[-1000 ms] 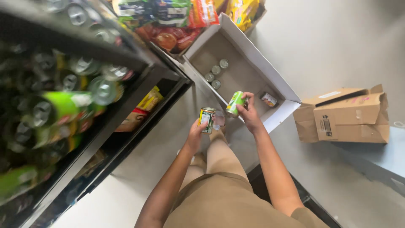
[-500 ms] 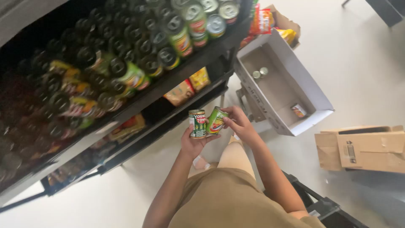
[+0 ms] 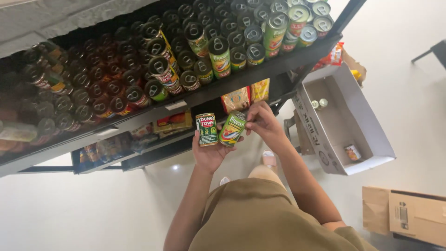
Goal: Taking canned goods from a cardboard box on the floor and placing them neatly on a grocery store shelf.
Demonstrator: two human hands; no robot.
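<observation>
your left hand cups two cans side by side: a dark green can standing upright in the palm, fingers curled behind it, and a light green can tilted just to its right. your right hand pinches the light green can near its top rim, thumb and forefinger closed on it, other fingers loosely bent behind.

handling, as a judgement: both are rigid metal tins, probably full so fairly heavy for their size, smooth paper labels (a bit slippery). they won't crush; grip round the side wall, or by the rim as your right fingers do. two in one palm looks unsteady, the tilted one most.

just beyond your fingertips the shelf is packed with cans lying end-out. right of your right hand sits an open box, nearly empty.

hard to tell: left fingertips hidden behind the cans, can bottoms covered by the palm, shelf's left end dark and blurred, lower shelf goods unclear.
</observation>
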